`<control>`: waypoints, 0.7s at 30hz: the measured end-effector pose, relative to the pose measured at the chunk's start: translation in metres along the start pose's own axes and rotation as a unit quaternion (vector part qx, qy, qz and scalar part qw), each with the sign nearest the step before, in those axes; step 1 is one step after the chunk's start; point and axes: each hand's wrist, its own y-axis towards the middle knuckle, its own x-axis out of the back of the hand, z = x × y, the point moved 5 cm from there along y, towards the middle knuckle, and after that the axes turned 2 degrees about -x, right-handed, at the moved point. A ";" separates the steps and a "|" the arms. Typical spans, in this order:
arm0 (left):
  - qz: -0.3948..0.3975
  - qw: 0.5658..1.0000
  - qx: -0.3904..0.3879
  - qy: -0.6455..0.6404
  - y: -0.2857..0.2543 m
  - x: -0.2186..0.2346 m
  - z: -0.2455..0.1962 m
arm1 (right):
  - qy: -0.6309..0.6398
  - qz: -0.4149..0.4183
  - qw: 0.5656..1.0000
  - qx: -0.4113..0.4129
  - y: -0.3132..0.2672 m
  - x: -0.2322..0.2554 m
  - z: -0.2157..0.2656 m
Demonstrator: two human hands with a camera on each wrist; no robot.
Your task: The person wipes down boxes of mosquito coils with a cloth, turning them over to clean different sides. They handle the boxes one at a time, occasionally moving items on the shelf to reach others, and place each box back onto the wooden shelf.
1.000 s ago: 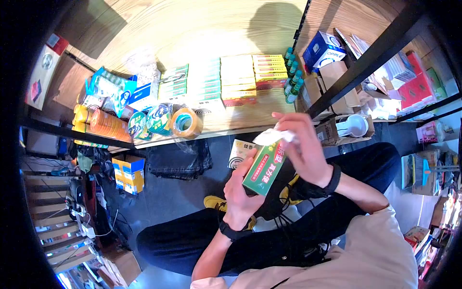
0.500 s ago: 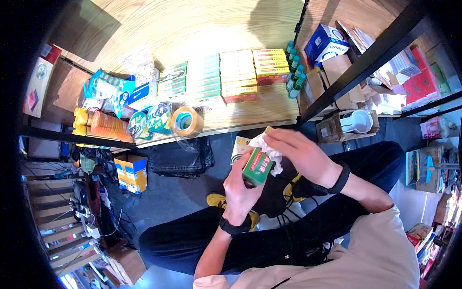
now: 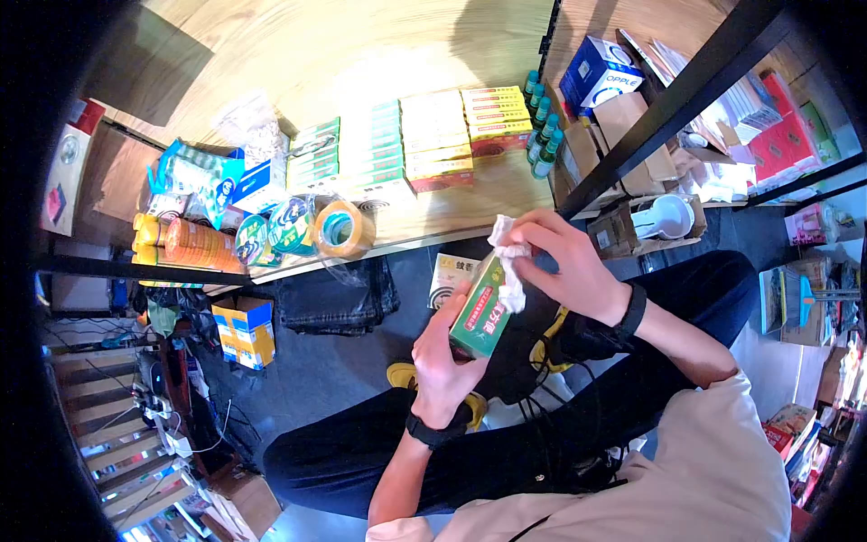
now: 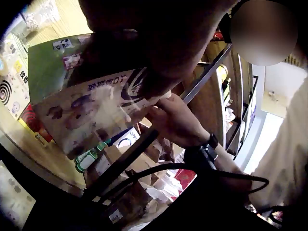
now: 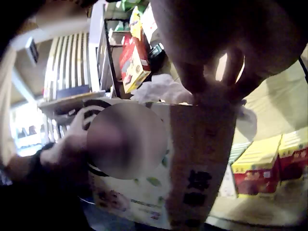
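The left hand (image 3: 444, 366) grips the lower end of a green box (image 3: 479, 312) with red and white lettering, held tilted above the lap. At the box's upper end, the right hand (image 3: 571, 268) pinches a crumpled white tissue (image 3: 509, 287) that lies against the box. In the right wrist view the tissue (image 5: 163, 89) touches the top edge of the box (image 5: 192, 163), under the curled right fingers. The left wrist view shows the printed side of the box (image 4: 91, 106) close up, with the right hand (image 4: 178, 121) behind it.
A wooden shelf (image 3: 415, 230) holds rows of yellow and green boxes (image 3: 437, 135), green bottles (image 3: 545, 149), tape (image 3: 341, 228) and orange-capped items. A black shelf post (image 3: 668, 108) rises at the right. Another patterned box (image 3: 446, 278) stands just beyond the held box.
The right hand first moved over the box with the tissue and flattened, then its fingers curled again at the upper end. The box turned, and its long side shows again.
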 end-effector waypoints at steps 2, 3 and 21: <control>-0.010 1.000 -0.009 0.002 0.002 0.001 -0.001 | -0.006 0.012 0.999 0.042 -0.007 -0.005 0.014; -0.013 1.000 -0.007 0.003 0.001 0.001 -0.001 | -0.037 0.013 0.993 0.111 -0.015 -0.012 0.027; -0.241 0.770 0.353 -0.473 -0.013 0.016 0.047 | 0.251 0.026 0.968 0.015 -0.008 -0.002 -0.011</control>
